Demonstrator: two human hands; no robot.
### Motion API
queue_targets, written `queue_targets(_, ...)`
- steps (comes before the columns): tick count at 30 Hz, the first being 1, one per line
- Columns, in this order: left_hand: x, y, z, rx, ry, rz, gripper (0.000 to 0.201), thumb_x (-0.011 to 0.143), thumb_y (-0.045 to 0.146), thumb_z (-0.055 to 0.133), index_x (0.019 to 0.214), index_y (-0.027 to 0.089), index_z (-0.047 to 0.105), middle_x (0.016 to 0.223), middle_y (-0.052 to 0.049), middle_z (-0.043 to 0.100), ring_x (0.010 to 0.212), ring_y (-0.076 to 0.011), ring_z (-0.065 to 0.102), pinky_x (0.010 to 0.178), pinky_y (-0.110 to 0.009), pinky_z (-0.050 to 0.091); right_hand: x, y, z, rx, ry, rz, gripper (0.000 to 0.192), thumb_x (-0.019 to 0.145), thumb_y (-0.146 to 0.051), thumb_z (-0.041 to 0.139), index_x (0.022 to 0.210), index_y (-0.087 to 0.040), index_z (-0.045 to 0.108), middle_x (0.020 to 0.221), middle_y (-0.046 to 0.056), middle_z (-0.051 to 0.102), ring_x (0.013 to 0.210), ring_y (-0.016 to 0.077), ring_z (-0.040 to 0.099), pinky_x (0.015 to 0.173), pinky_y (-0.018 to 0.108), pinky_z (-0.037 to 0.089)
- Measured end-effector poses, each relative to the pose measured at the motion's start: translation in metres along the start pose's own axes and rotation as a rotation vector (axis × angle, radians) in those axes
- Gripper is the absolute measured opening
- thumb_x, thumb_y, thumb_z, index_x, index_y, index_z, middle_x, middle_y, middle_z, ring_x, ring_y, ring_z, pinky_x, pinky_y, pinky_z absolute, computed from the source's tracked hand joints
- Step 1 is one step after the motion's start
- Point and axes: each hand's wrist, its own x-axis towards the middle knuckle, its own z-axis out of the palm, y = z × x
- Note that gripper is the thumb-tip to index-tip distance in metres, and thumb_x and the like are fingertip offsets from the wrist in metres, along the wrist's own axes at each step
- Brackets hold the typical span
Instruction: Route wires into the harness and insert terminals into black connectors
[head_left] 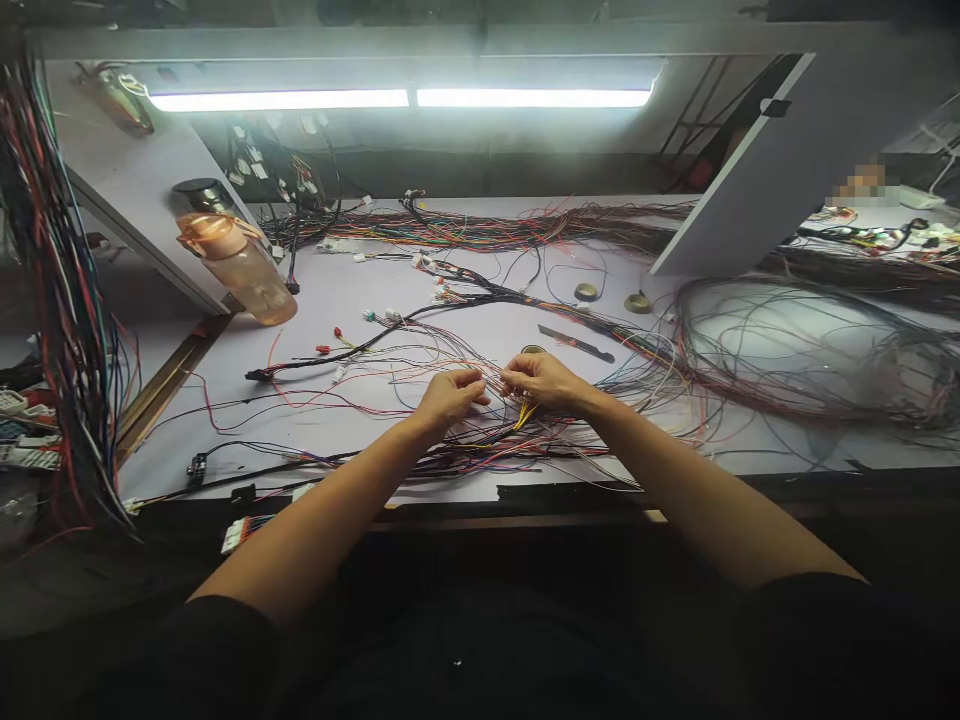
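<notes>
Between side panels [739, 190], the pale tabletop [337, 290] ends at a dark front edge [570, 495] — mid-table, the right hand [546, 382] pinches thin wires [495, 379]; the left hand [451, 398] curls beside them, hold unclear.

The left arm [322, 515] and right arm [694, 490] reach forward, and the left hand [450, 400] and right hand [551, 382] nearly meet, with their fingers bent inward.

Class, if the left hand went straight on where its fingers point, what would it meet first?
The left hand would probably meet the thin wires just before the right hand; depth is unclear.
</notes>
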Motion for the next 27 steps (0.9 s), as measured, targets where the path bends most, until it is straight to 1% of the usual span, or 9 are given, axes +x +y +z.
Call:
queue_targets(2, 0.002, 0.002, 0.003, -0.116, 0.001, -0.054, 0.021, 0.071, 0.025, 0.075, 0.087, 0.013, 0.067, 0.087, -0.009, 0.07, 0.07, -0.0156, 0.067, 0.054, -0.022, 0.043, 0.0, 0.0, 0.0, -0.014, 0.005, -0.009, 0.031, 0.084, -0.042, 0.054, 0.078, -0.013, 0.066, 0.072, 0.004, 0.064, 0.059, 0.0101, 0.048, 0.054, 0.022, 0.036)
queue_targets(4, 0.002, 0.004, 0.005, -0.221, 0.009, -0.091, 0.02, 0.072, 0.024, 0.076, 0.084, 0.013, 0.065, 0.091, -0.009, 0.07, 0.071, -0.0148, 0.068, 0.055, -0.021, 0.045, 0.0, -0.001, 0.0, -0.03, 0.005, -0.013, 0.032, 0.083, -0.043, 0.055, 0.078, -0.013, 0.065, 0.069, 0.003, 0.062, 0.058, 0.0101, 0.048, 0.053, 0.022, 0.036)
queue_targets(8, -0.002, 0.003, 0.01, -0.363, 0.056, -0.124, 0.017, 0.075, 0.022, 0.075, 0.077, 0.012, 0.062, 0.083, -0.008, 0.069, 0.071, -0.0138, 0.068, 0.062, -0.022, 0.049, 0.0, -0.004, 0.001, -0.058, -0.012, -0.027, 0.037, 0.081, -0.049, 0.056, 0.079, -0.013, 0.065, 0.064, 0.001, 0.059, 0.056, 0.0101, 0.048, 0.052, 0.022, 0.035)
queue_targets(11, -0.005, 0.003, 0.013, -0.418, 0.091, -0.135, 0.016, 0.076, 0.02, 0.073, 0.076, 0.012, 0.06, 0.079, -0.008, 0.069, 0.068, -0.0146, 0.068, 0.061, -0.023, 0.05, 0.001, -0.007, 0.002, -0.097, 0.008, -0.044, 0.039, 0.08, -0.052, 0.055, 0.078, -0.014, 0.064, 0.063, 0.0, 0.058, 0.055, 0.0102, 0.047, 0.052, 0.022, 0.035)
queue_targets(14, -0.007, 0.002, 0.015, -0.462, 0.122, -0.14, 0.016, 0.075, 0.015, 0.072, 0.081, 0.012, 0.057, 0.077, -0.007, 0.069, 0.066, -0.0156, 0.069, 0.06, -0.025, 0.05, 0.004, -0.009, 0.004, -0.14, 0.055, -0.062, 0.038, 0.079, -0.051, 0.054, 0.077, -0.014, 0.063, 0.062, 0.0, 0.056, 0.056, 0.0108, 0.045, 0.053, 0.023, 0.034)
queue_targets(18, -0.008, 0.0, 0.015, -0.52, 0.163, -0.14, 0.021, 0.076, 0.015, 0.071, 0.087, 0.015, 0.052, 0.074, -0.005, 0.068, 0.065, -0.0172, 0.069, 0.062, -0.027, 0.05, 0.004, -0.009, 0.008, -0.172, 0.111, -0.086, 0.032, 0.079, -0.045, 0.053, 0.08, -0.015, 0.064, 0.068, 0.002, 0.06, 0.062, 0.0127, 0.049, 0.057, 0.025, 0.036)
queue_targets(21, -0.008, -0.002, 0.015, -0.551, 0.156, -0.142, 0.023, 0.074, 0.014, 0.073, 0.084, 0.014, 0.053, 0.076, -0.006, 0.068, 0.065, -0.0177, 0.069, 0.063, -0.027, 0.05, 0.003, -0.009, 0.01, -0.167, 0.107, -0.088, 0.03, 0.08, -0.041, 0.051, 0.087, -0.015, 0.065, 0.075, 0.003, 0.064, 0.066, 0.0137, 0.053, 0.06, 0.026, 0.039)
queue_targets(23, -0.007, -0.003, 0.015, -0.568, 0.152, -0.143, 0.024, 0.072, 0.011, 0.073, 0.084, 0.014, 0.053, 0.076, -0.006, 0.068, 0.066, -0.0164, 0.069, 0.065, -0.027, 0.05, 0.003, -0.01, 0.011, -0.161, 0.1, -0.089, 0.032, 0.081, -0.042, 0.051, 0.09, -0.015, 0.065, 0.077, 0.003, 0.065, 0.069, 0.014, 0.054, 0.062, 0.026, 0.04)
queue_targets(27, -0.006, -0.004, 0.014, -0.59, 0.118, -0.143, 0.02, 0.073, 0.01, 0.072, 0.083, 0.015, 0.055, 0.074, -0.004, 0.067, 0.067, -0.0127, 0.067, 0.07, -0.025, 0.05, 0.005, -0.01, 0.012, -0.154, 0.104, -0.096, 0.038, 0.079, -0.051, 0.055, 0.082, -0.015, 0.065, 0.069, 0.002, 0.061, 0.063, 0.0131, 0.051, 0.058, 0.025, 0.038)
